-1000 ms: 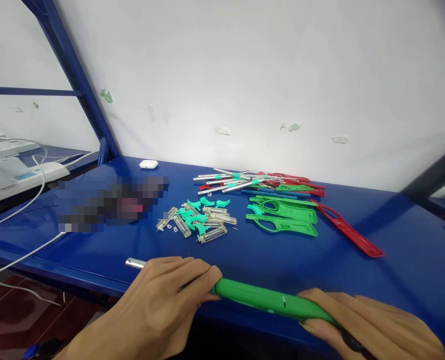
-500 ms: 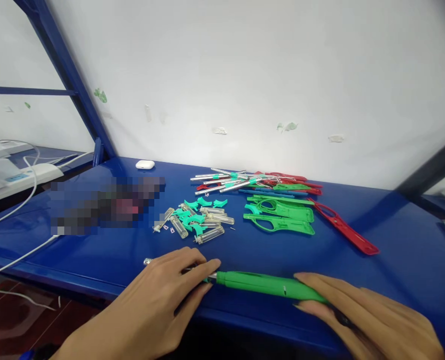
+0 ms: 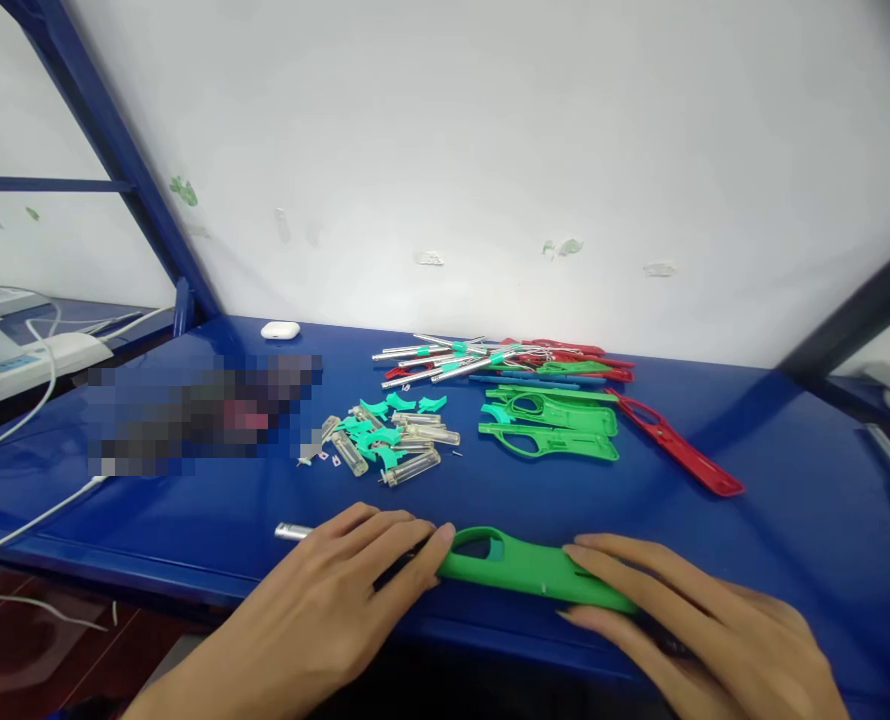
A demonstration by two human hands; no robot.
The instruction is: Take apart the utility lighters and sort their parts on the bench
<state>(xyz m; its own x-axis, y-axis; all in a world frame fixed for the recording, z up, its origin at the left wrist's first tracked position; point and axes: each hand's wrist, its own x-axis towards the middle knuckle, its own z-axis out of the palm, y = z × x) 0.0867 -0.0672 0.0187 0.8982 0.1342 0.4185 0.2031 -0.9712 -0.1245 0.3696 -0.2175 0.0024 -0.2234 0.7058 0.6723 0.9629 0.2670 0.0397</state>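
A green long-necked lighter (image 3: 527, 570) lies across both hands at the front edge of the table, with its trigger showing in the handle loop. My left hand (image 3: 362, 580) is closed around the lighter where the metal tube (image 3: 293, 532) meets the green body; the tube's tip pokes out to the left. My right hand (image 3: 685, 610) grips the rear end of the green handle between thumb and fingers. Beyond the hands lie clear fuel tanks (image 3: 413, 467) mixed with teal triggers (image 3: 380, 437). Green handle halves (image 3: 565, 440) rest to their right.
Metal lighter tubes (image 3: 415, 352) with wires are heaped at the back, beside red handle halves (image 3: 602, 365). A single red half (image 3: 685, 455) lies at the right. A white earbud case (image 3: 280, 330) and a blurred-out object (image 3: 197, 410) sit on the left, near a white cable (image 3: 32, 528).
The lighter has turned about its length, so its handle loop and trigger now show. Both hands stay on it, and the right hand has shifted slightly left. The camera view has moved a little.
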